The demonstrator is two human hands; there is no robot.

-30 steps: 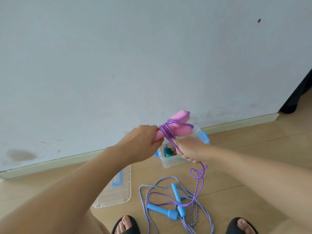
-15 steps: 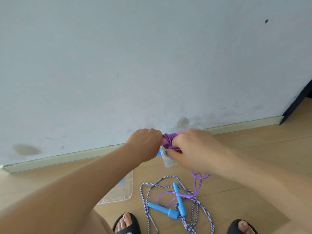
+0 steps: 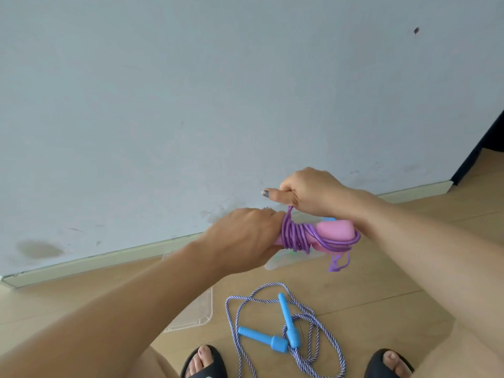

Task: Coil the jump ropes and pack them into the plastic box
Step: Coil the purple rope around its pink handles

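1. The left hand [image 3: 245, 238] grips the near end of the pink handles [image 3: 334, 231], fingers curled around them.
2. The right hand [image 3: 305, 190] pinches the purple cord [image 3: 293, 236] just above the handles and pulls it up tight; the thumb points left.
3. The cord is wound many times around the two handles, and a short loose loop hangs at the right end.
4. The cord looks thin, soft and a little springy, so I think the turns can slip off if the tension goes. It is better to hold it close to the bundle.
5. The blue rope [image 3: 272, 331] lies uncoiled on the floor [image 3: 381, 290], near the feet. It looks limp and light.
6. The plastic box [image 3: 275, 264] is mostly hidden behind the hands. Its lid [image 3: 196, 315] lies on the floor to the left.
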